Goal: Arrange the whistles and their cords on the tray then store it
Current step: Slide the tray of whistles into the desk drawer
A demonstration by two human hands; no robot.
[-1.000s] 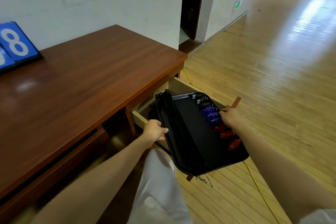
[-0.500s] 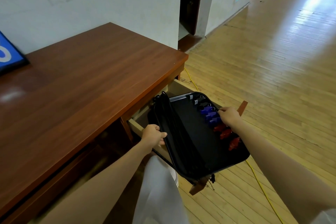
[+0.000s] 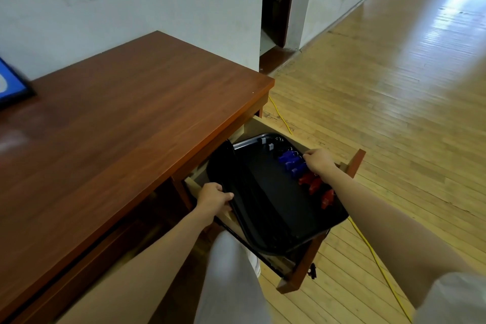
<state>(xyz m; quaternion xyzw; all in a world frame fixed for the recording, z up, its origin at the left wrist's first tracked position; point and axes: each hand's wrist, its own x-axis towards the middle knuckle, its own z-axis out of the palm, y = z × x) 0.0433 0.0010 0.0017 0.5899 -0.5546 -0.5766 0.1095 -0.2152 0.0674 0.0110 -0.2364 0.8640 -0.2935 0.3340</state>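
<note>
A black tray (image 3: 284, 208) lies over the open wooden drawer (image 3: 302, 268) under the desk's right end. My left hand (image 3: 213, 198) grips the tray's left rim, and my right hand (image 3: 319, 162) grips its right rim. Along the right side lie blue whistles (image 3: 289, 162), red whistles (image 3: 315, 187) and black ones (image 3: 271, 144) at the far end. Black cords (image 3: 244, 192) run in a bundle along the left side.
The brown desk (image 3: 118, 126) fills the left, with a blue board (image 3: 10, 84) at its far left. A yellow cable (image 3: 373, 252) runs over the wooden floor to the right of the drawer. A white wall and a dark doorway (image 3: 276, 2) stand behind.
The tray has moved forward and down, further into the open drawer, with both hands still on its rims. My view has shifted right.
</note>
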